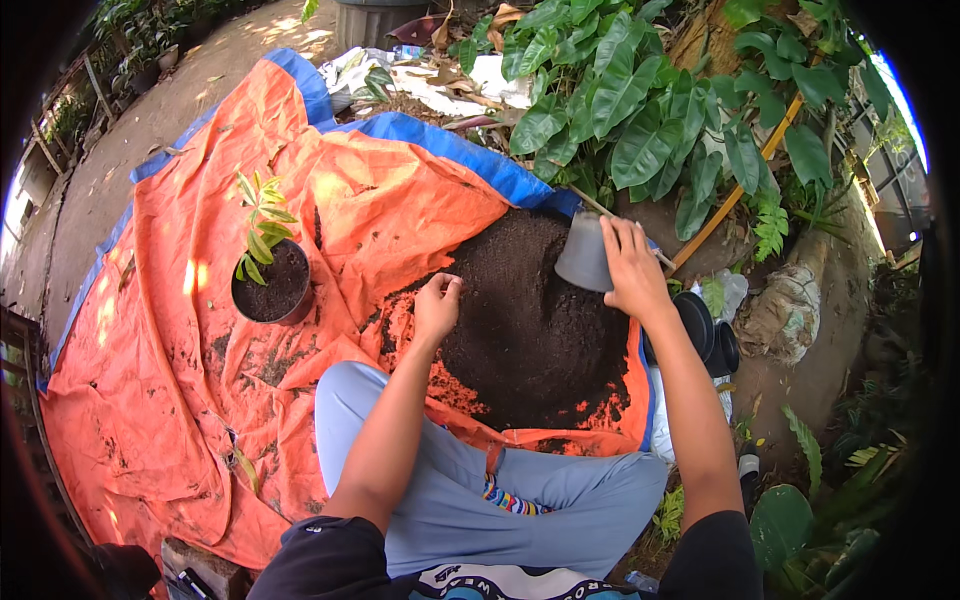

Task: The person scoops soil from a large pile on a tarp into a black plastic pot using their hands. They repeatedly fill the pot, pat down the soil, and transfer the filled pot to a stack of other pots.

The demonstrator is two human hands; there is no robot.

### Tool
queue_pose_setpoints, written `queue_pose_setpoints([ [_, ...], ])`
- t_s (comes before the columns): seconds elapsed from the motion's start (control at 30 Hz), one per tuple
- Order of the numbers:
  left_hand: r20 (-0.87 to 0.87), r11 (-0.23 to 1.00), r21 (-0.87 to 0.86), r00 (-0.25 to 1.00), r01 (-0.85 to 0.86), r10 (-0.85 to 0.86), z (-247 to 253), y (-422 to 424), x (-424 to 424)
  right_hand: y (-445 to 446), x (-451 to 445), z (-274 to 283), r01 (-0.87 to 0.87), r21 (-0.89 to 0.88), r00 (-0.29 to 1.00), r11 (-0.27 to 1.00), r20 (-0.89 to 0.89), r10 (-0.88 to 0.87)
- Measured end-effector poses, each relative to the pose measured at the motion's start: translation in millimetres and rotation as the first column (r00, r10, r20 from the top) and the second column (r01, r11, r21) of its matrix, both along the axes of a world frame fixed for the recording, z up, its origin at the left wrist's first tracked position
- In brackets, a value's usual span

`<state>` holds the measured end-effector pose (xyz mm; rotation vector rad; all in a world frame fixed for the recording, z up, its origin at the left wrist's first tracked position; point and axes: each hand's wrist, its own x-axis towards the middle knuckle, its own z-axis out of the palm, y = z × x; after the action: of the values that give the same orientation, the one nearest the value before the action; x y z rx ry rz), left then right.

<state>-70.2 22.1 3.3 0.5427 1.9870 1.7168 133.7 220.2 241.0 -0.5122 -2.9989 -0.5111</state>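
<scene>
My right hand (634, 264) grips a grey plastic plant pot (583, 253) by its side, tilted over the right part of a heap of dark potting soil (517, 330). Whether the pot holds soil is hidden. Above the heap's left edge is my left hand (439, 304), its fingers curled together; whether anything small is pinched in them does not show. To the left, a dark pot (300, 306) with soil and a leafy young plant (261, 225) stands on an orange tarpaulin (187, 352).
Black empty pots (694, 326) lie beyond the tarpaulin's right edge, near a root ball in torn wrapping (784, 315). Broad-leaved plants (637, 112) and a slanting yellow pole (739, 191) border the far right. A brick-like block (202, 562) sits at lower left.
</scene>
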Motion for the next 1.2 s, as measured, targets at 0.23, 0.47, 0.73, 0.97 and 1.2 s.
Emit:
queue_pose_setpoints([
  [0.23, 0.036, 0.998, -0.058, 0.999, -0.013, 0.015, 8.2, 1.0, 3.9, -21.4, -20.3, -69.8, -0.013, 0.0, 0.993, 1.0, 0.116, 0.013],
  [0.47, -0.034, 1.0, -0.001, 0.999, -0.026, 0.025, -13.8, 3.8, -8.1, -15.6, -31.8, -25.6, -0.014, -0.033, 0.984, 0.999, 0.18, 0.02],
  [0.73, 0.035, 0.994, -0.087, 0.998, 0.06, -0.057, 14.0, 10.1, 10.1, 22.2, -20.8, -63.7, 0.312, -0.068, 0.944, 0.948, -0.089, -0.317],
  [0.97, 0.042, 0.999, -0.042, 0.999, 0.027, -0.026, 8.9, 5.6, 5.0, 0.3, -25.8, -53.1, 0.222, -0.153, 0.966, 0.963, 0.169, -0.196],
  [1.2, 0.024, 0.994, -0.098, 0.999, 0.046, -0.043, 13.4, 5.1, 7.4, 9.2, -64.1, -37.2, 0.157, -0.109, 0.975, 0.981, -0.139, -0.172],
])
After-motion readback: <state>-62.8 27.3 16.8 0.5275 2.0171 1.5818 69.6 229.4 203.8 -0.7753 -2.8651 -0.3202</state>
